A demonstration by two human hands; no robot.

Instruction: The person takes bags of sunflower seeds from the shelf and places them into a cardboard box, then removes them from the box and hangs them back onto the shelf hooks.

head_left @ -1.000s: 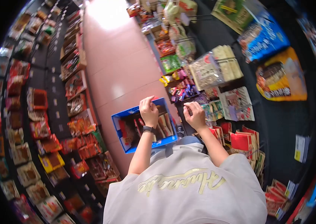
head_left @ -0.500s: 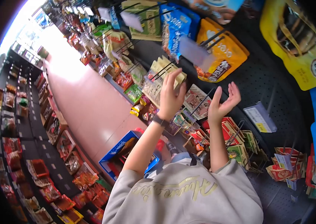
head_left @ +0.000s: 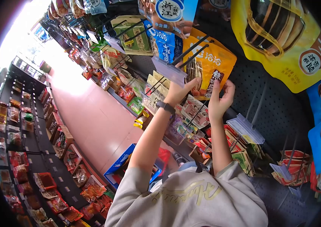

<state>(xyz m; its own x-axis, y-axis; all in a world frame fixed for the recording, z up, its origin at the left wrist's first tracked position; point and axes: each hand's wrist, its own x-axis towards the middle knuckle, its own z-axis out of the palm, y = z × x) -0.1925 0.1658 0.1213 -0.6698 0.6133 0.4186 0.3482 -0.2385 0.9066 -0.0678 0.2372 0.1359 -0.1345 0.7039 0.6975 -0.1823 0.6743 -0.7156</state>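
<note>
An orange bag of sunflower seeds (head_left: pixel 209 60) hangs from a black double-prong hook on the rack. My left hand (head_left: pixel 179 90), with a dark band at the wrist, is at the bag's lower left edge. Its thumb is stretched towards the bag's front, and a clear price-tag holder (head_left: pixel 169 70) partly covers its fingers. At the lower right corner is my right hand (head_left: pixel 222 97), thumb against the bag's front and fingers curled beside the edge. How firmly it grips is hard to see.
Blue bags (head_left: pixel 164 43) and a large yellow bag (head_left: pixel 285 41) hang around. Empty-looking hooks and tag holders (head_left: pixel 245 128) jut out. A blue box (head_left: pixel 120 162) stands low beside me. Across the pink aisle floor (head_left: pixel 88 113) runs a shelf of packaged snacks (head_left: pixel 48 181).
Both hands have moved up to the orange bag; earlier they were held open below and beside it. My view has shifted slightly, so the hanging bags appear further left.
</note>
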